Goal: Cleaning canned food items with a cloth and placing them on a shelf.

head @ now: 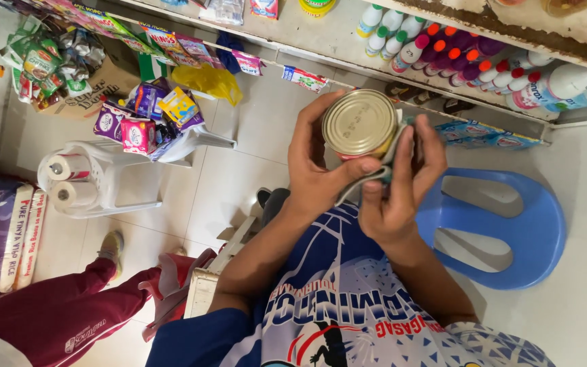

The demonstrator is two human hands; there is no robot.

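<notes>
The left hand [317,173] holds a round tin can [360,124] up in front of the chest, its gold lid turned toward the camera. The left grip is closed on the can: the fingers curl around its far side and the thumb lies across its lower edge. The right hand [399,187] presses a pale cloth [375,178] against the can's right side and underside; its fingers are closed over the cloth, which folds down between the two hands. So both hands touch the can, the right one through the cloth.

The can is held in the air above the tiled floor [239,170], carried by nothing but the hands. Behind it runs a shelf [327,37] stocked with white bottles [392,30] and bottles with red and purple caps [456,58]. Just right of the hands, on the floor, stands a blue plastic stool [538,231]. To the left, well apart, a white plastic chair [110,177] carries small packets and paper rolls. At the left edge lies a sack of rice [1,231], and another person's leg in maroon trousers [62,306] stretches across the floor.
</notes>
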